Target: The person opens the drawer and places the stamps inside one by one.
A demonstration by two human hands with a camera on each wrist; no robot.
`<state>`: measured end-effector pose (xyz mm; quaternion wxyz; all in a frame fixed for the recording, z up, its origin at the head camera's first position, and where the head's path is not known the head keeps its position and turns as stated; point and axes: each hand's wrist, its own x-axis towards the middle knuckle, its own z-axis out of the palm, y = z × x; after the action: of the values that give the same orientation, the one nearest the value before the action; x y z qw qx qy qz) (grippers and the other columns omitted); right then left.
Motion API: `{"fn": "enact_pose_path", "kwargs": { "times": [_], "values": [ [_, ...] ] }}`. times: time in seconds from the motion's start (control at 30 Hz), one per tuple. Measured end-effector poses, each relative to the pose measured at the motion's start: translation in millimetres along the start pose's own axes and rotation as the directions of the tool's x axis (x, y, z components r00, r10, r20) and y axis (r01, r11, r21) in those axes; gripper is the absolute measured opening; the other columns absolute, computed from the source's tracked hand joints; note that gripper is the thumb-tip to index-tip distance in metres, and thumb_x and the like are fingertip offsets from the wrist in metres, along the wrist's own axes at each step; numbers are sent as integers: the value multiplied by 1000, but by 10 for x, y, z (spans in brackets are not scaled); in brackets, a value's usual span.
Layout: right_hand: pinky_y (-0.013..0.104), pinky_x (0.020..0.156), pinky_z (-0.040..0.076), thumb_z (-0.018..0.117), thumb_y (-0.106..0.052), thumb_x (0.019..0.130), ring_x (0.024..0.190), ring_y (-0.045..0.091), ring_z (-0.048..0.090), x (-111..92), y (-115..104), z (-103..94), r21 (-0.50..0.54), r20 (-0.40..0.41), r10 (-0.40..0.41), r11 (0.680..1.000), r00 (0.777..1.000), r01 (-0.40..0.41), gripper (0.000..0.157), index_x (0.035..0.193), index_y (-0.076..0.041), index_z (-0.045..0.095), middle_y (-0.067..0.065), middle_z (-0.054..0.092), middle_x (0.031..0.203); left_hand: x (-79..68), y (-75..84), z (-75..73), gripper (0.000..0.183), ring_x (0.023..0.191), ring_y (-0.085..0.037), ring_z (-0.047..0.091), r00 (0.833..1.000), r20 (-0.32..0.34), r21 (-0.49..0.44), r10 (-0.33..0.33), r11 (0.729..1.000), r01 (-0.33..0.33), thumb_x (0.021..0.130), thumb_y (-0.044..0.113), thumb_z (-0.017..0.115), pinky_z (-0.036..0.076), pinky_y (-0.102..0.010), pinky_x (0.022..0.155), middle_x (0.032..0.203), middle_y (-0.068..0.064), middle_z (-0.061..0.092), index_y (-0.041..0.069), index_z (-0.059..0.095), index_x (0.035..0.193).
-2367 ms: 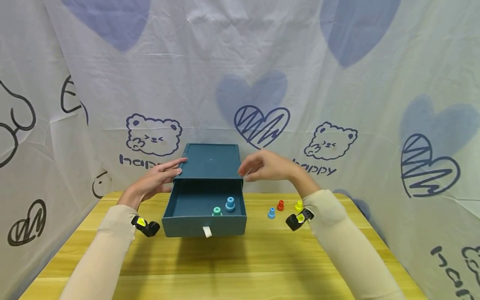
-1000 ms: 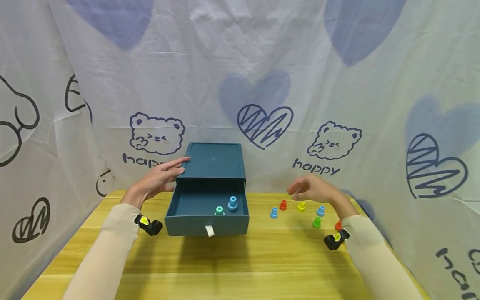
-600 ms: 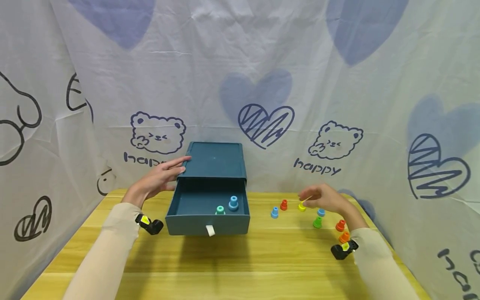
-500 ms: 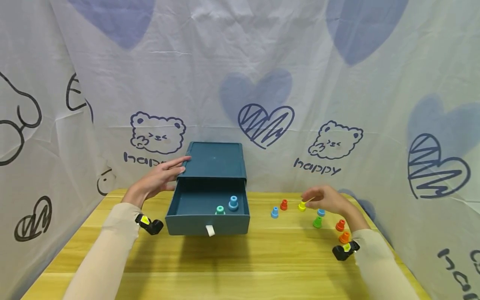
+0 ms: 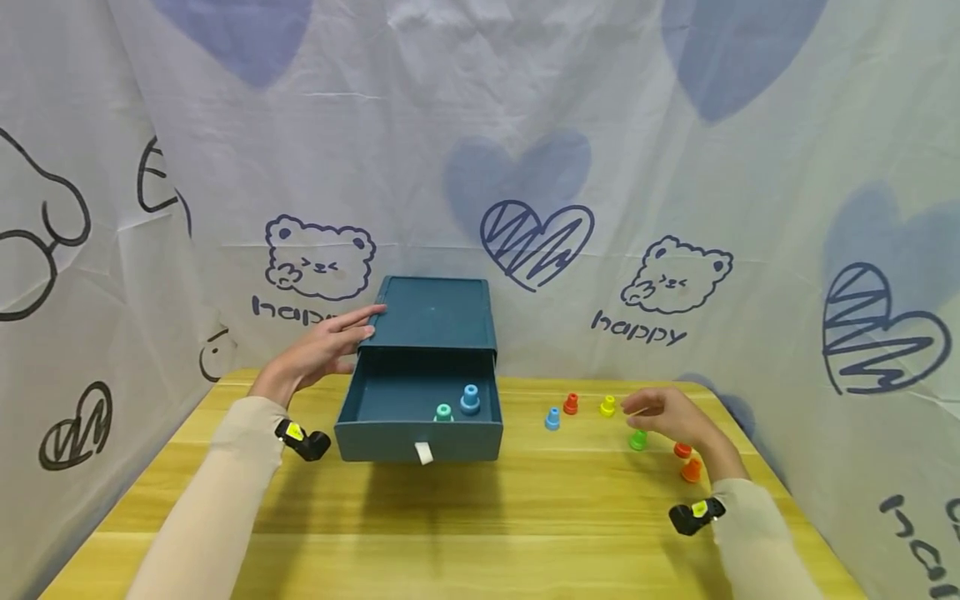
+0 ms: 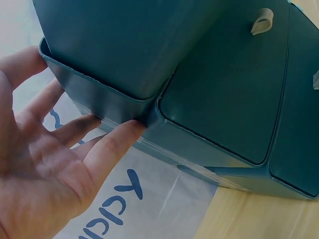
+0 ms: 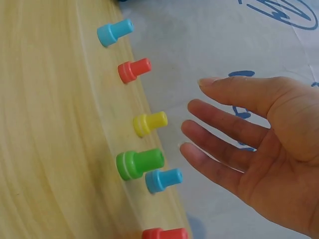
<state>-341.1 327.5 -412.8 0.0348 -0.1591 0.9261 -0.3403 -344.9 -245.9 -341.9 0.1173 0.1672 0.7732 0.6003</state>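
Observation:
My left hand rests against the left side of a dark teal drawer cabinet; in the left wrist view its fingers are spread and touch the casing's edge. The top drawer is pulled out. Inside it stand a blue peg-shaped piece and a mint green one, partly hidden by the front. My right hand hovers over the table's right side, fingers extended, holding nothing. Close by are a green piece, a yellow piece and a blue piece, which the hand hides in the head view.
Left of the right hand stand another blue piece and a red one. Nearer the wrist are a red piece and an orange one. A printed cloth hangs behind the wooden table.
My right hand has moved from beside the cabinet to the right and down, over the pieces on the table. The left hand stays on the cabinet. The head view has shifted slightly.

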Motion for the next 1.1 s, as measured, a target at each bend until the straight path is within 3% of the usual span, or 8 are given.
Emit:
{"fn": "enact_pose_path", "kwargs": {
  "times": [0.23,0.5,1.1],
  "values": [
    [49,97,59,72,-12,96,111,35,71,-16,86,65,34,-59,-17,999,998,19,29,121,2,70,26,71,124,-8,45,-22,65,160,-47,2,1000,3,-10,12,1000,-12,108,38,51,19,-74,120,176,-11,0,23,25,165],
    [47,93,60,74,-9,93,113,42,69,-130,162,178,17,-135,24,1000,991,-22,31,121,4,70,28,69,125,-5,1,-1,65,160,-46,3,1000,-5,-8,3,1000,-4,108,39,53,20,-74,120,176,-11,0,24,26,165],
    [49,90,61,72,-6,94,114,49,66,-223,249,342,-3,-154,94,995,984,-95,39,128,10,64,32,65,130,-18,-2,14,64,160,-48,6,1000,-9,-6,15,1000,-15,108,38,52,23,-72,120,176,-12,4,23,27,165]
  ]
}}
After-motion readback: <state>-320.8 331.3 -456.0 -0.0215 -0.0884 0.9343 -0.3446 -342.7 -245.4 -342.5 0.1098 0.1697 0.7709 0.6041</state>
